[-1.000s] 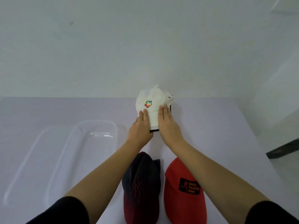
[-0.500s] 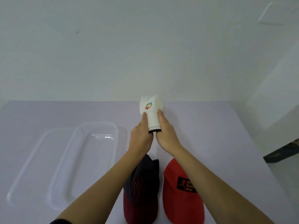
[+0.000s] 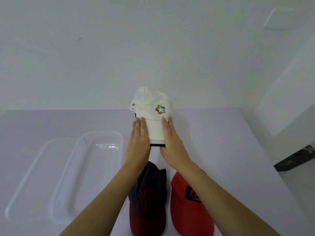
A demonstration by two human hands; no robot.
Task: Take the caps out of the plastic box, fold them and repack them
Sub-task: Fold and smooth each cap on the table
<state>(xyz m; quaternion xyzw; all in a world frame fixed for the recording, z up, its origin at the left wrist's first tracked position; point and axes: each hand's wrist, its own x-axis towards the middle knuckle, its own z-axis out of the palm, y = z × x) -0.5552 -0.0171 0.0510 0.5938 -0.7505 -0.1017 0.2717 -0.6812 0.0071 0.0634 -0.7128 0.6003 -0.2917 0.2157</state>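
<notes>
A white cap with a coloured logo stands at the middle of the table, its brim towards me. My left hand presses the brim's left side and my right hand presses its right side, with the brim squeezed between the palms and the fingers straight. Nearer to me lie a dark navy-and-maroon cap and a red cap with a black patch, side by side under my forearms. The clear plastic box lies empty to the left.
A clear lid or second tray lies under or beside the box at the far left. The lilac table meets a pale wall behind the white cap. The table's right edge drops to a floor with a dark object.
The white cap's crown has turned and puffed out, so the logo now faces right. My hands have spread slightly apart along the brim's sides.
</notes>
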